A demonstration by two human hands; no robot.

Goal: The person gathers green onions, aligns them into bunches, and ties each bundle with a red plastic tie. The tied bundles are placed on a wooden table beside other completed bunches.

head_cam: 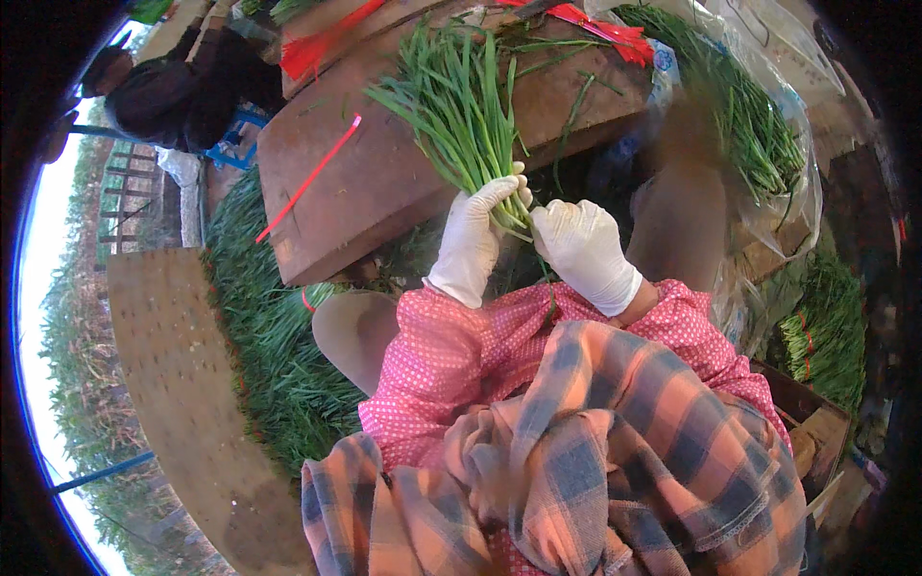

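My left hand (479, 230), in a white glove, grips a bunch of green leafy stalks (468, 115), likely garlic chives, close to its pale stem ends. The leaves fan out away from me over the brown wooden board (360, 187). Right beside the stem ends is my gloved right hand (582, 241), its fingers curled. A thin green blade (545, 270) hangs below those fingers, and they seem to pinch it. Left on the board lies a single red tie strip (310, 176).
Red tie strips (317, 47) are bundled at the board's far edge, with another red bundle (612, 32) farther right. Loose greens (749, 122) fill a clear plastic bag at right. Tied bunches (266, 324) are heaped at left; another bunch (814, 338) lies right. A person (180, 93) sits upper left.
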